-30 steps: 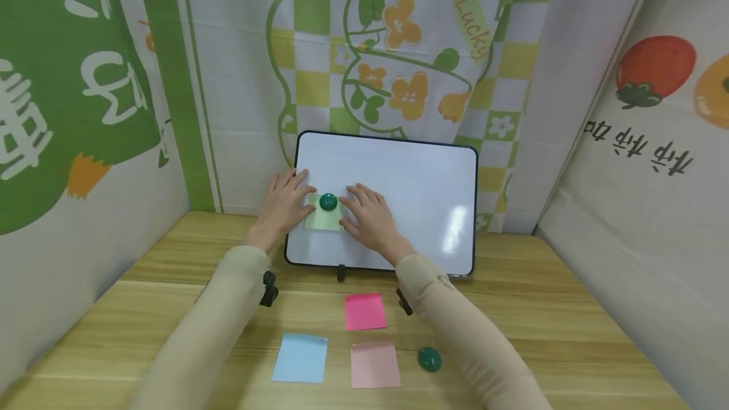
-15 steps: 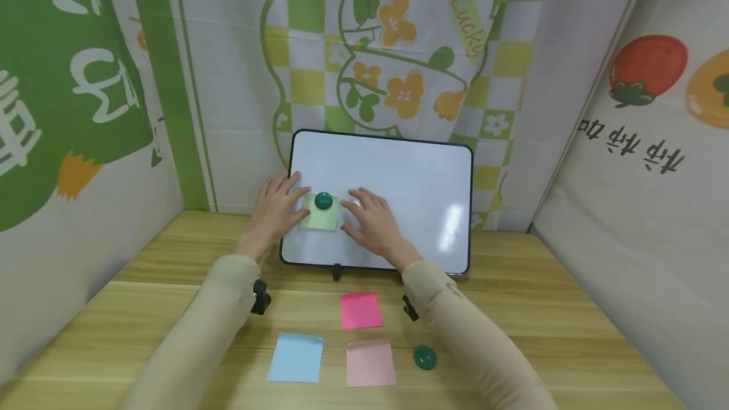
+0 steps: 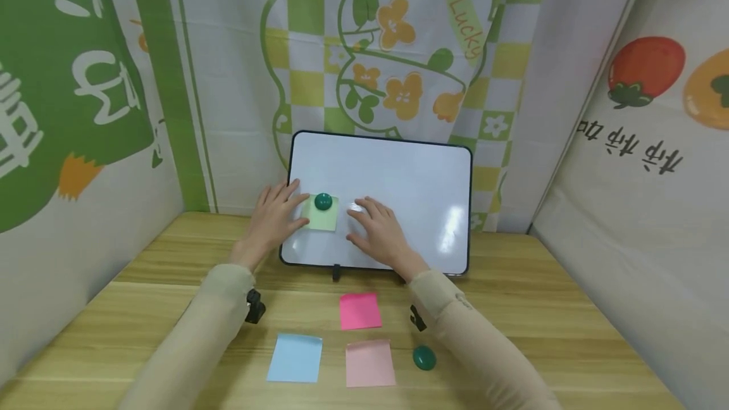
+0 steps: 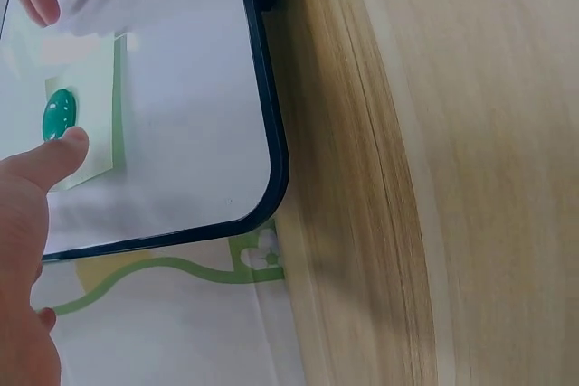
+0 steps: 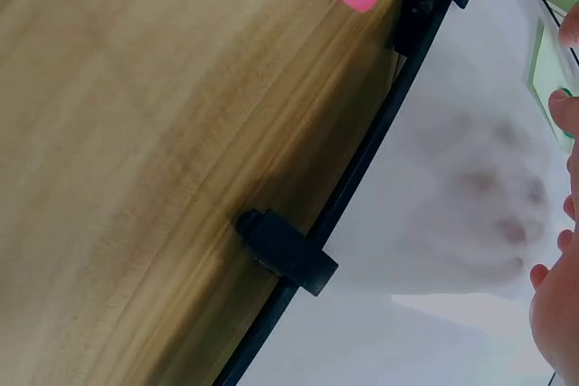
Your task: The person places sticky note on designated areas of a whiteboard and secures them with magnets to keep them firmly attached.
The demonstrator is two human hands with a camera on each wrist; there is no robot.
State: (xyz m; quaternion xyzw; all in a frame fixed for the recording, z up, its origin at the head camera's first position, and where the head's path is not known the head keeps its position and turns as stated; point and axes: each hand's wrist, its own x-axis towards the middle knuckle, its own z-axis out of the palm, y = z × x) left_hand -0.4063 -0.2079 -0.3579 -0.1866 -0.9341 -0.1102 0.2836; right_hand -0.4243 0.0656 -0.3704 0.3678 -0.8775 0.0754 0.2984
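A pale green sticky note (image 3: 323,220) is on the left part of the whiteboard (image 3: 398,201), under a round green magnet (image 3: 323,201) near its top edge. My left hand (image 3: 272,219) is spread at the board's left edge, its thumb and a finger by the note's left side. In the left wrist view the thumb (image 4: 59,158) lies near the magnet (image 4: 60,113); whether it touches is unclear. To the right of the note hovers my right hand (image 3: 380,233), fingers loosely bent, holding nothing. Its shadow falls on the board in the right wrist view.
Bright pink (image 3: 360,311), light pink (image 3: 370,364) and light blue (image 3: 295,358) sticky notes lie on the wooden table (image 3: 501,347). A second green magnet (image 3: 424,357) is beside the light pink one. Black stand clips (image 5: 285,250) support the board's lower edge.
Both hands have drawn away from the note and slightly down, the right hand also to the right. The note and magnet stay on the board. The head view has shifted slightly.
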